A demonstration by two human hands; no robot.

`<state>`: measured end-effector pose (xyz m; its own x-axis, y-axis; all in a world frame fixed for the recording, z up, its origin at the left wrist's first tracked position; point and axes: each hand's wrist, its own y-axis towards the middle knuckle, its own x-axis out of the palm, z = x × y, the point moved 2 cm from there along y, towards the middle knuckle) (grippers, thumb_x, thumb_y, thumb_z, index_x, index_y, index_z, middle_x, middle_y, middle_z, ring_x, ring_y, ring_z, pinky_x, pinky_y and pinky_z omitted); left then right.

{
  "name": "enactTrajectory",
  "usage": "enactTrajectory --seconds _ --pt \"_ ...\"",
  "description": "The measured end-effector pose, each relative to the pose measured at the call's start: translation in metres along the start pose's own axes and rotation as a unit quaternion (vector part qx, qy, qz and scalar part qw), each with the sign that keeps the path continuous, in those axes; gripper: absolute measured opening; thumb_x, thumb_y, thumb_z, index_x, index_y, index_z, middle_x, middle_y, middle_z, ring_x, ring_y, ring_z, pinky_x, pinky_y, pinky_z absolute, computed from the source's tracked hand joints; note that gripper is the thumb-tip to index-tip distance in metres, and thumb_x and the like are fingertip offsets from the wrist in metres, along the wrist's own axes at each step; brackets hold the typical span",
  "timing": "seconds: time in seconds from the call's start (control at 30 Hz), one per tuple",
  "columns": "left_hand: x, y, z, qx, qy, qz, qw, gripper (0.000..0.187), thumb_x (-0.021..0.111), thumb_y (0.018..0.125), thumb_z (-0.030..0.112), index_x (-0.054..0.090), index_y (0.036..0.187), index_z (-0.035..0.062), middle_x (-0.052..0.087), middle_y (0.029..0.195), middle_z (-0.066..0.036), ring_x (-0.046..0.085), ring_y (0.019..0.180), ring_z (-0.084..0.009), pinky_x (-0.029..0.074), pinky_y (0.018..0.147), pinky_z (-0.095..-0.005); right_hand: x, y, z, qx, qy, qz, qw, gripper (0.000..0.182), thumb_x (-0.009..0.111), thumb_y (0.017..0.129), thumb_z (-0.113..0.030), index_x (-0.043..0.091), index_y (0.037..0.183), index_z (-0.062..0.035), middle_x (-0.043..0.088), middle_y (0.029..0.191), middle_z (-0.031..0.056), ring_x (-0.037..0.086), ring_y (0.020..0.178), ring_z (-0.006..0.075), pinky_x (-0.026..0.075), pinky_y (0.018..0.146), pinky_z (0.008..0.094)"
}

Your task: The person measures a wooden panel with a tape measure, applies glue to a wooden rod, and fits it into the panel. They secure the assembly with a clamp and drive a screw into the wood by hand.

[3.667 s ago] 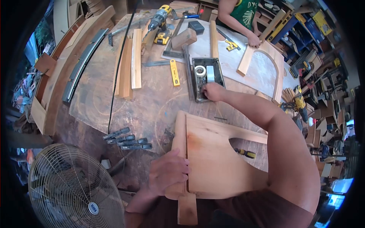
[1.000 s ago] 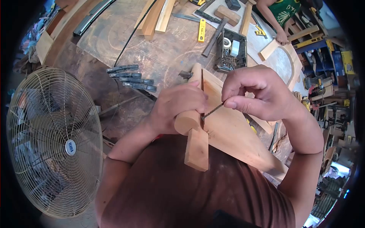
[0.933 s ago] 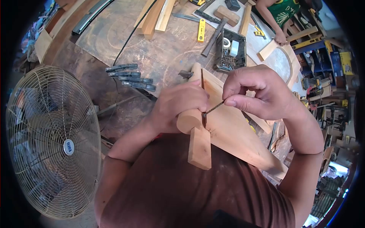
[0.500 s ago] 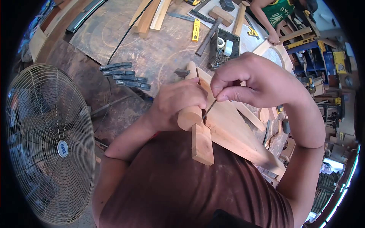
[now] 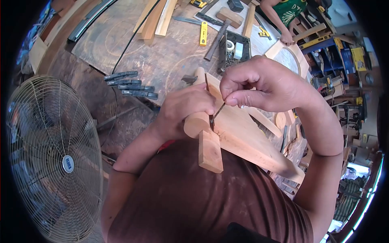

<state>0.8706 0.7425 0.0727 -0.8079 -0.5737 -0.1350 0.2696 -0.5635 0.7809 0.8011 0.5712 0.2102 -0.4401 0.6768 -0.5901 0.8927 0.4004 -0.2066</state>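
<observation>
My left hand is wrapped round a pale round wooden piece, its flat end facing me. A rectangular wooden block juts from beside that end toward my brown shirt. Along the round piece's right side lies a broad, tapering wooden panel, with a narrow dark gap between the two. My right hand is above the panel, thumb and forefinger pinching the top of a thin dark rod. The rod slants down, its lower end right at the gap near the block.
Black spring clamps lie on the worn workbench. Farther back are a parts box, a wooden mallet and a yellow level. A fan stands at left; another person's hand rests on a curved wooden frame.
The view has shifted slightly, so the wood and both hands appear a little farther left. My grip on the round piece and the pinch on the rod look unchanged.
</observation>
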Motion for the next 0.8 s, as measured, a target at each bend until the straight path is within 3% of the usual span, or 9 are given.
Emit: enactTrajectory --seconds 0.4,0.7,0.8 --pt "0.0001 0.0007 0.0006 -0.008 -0.018 -0.002 1.0 0.03 0.078 0.073 0.02 0.061 0.096 0.0087 0.068 0.09 -0.008 0.069 0.087 -0.0298 0.051 0.095 -0.0493 0.0021 -0.0024 0.0017 0.027 0.035 0.005 0.999 0.02 0.068 0.093 -0.019 0.063 0.091 -0.0009 0.056 0.069 -0.0011 0.049 0.063 0.0068 0.041 0.056 0.0246" --pt "-0.0009 -0.0003 0.0016 -0.014 -0.014 -0.003 1.0 0.029 0.078 0.073 0.018 0.061 0.095 0.0092 0.068 0.09 -0.007 0.07 0.087 -0.0293 0.051 0.094 -0.0497 0.0048 -0.0032 -0.0008 0.04 0.033 -0.006 0.999 0.02 0.068 0.094 -0.019 0.062 0.09 -0.0013 0.058 0.073 -0.0005 0.055 0.066 0.0055 0.044 0.057 0.0231" --pt "0.0007 -0.0032 0.001 -0.015 -0.011 -0.001 1.0 0.029 0.078 0.073 0.019 0.061 0.095 0.0092 0.068 0.09 -0.007 0.07 0.088 -0.0292 0.051 0.094 -0.0498 0.0071 -0.002 -0.0038 0.052 0.061 0.011 0.997 0.012 0.065 0.092 -0.012 0.06 0.085 -0.004 0.058 0.067 0.0015 0.053 0.062 0.0093 0.043 0.058 0.0283"
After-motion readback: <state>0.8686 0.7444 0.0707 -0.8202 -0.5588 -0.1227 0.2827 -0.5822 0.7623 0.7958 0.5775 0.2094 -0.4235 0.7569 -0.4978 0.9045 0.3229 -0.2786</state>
